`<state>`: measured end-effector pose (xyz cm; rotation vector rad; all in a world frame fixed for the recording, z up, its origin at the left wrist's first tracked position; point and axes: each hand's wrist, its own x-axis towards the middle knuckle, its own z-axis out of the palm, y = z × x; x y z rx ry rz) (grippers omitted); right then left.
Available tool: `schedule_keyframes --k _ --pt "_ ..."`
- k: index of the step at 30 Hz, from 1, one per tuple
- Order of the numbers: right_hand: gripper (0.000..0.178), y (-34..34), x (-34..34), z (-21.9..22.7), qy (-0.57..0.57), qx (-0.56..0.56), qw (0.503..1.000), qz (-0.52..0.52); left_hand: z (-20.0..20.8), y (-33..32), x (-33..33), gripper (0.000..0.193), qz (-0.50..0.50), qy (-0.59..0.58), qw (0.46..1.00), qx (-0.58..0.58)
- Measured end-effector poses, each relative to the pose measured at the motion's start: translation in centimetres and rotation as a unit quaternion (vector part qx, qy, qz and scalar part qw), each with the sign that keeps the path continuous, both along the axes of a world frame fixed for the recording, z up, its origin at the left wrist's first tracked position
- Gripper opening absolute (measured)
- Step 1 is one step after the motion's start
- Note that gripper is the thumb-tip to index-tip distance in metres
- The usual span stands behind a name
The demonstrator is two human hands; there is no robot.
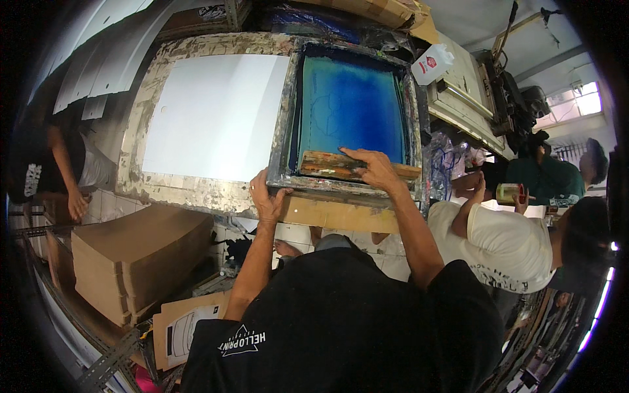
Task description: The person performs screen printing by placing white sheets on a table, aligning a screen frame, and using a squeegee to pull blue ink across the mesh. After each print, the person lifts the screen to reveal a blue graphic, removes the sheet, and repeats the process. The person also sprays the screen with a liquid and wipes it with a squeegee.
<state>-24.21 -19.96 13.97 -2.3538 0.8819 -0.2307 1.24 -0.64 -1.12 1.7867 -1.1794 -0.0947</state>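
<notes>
A screen-printing frame (283,124) with a worn, paint-stained rim lies in front of me; blue ink (367,108) covers its mesh. At the frame's near left corner, my left hand (265,198) grips the edge, thumb along the near side. My right hand (379,171) holds a wooden squeegee (327,164) that lies across the near end of the mesh. Its index finger reaches over the squeegee, while the other fingers are partly hidden. Left of the frame, a large white sheet (216,118) lies flat on the paint-flecked printing board (134,157).
A stack of brown cardboard (141,255) stands at lower left. Beyond the frame's right corner sits a white container (432,64). One person in a white shirt (501,245) is close on my right, another in dark clothing (69,157) at far left.
</notes>
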Motion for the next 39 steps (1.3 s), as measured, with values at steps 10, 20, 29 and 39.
schedule_keyframes --k 10,20,29,39 --pt "0.088 1.4 0.9 -6.3 0.166 -0.177 0.969 -0.049 -2.3 -0.1 0.6 0.07 -0.005 -0.04 0.999 -0.014" --pt "0.076 -1.3 1.8 -8.3 0.053 -0.156 0.982 -0.092 -1.2 -0.1 0.4 0.062 -0.01 -0.007 1.0 -0.02" --pt "0.078 -12.5 5.4 -9.6 0.029 -0.205 0.973 -0.106 0.2 0.2 -0.2 0.072 0.029 0.031 0.996 0.084" --pt "0.083 -25.6 9.8 -11.8 0.001 -0.308 0.947 -0.095 0.3 0.2 -0.3 0.068 0.036 0.054 0.995 0.082"
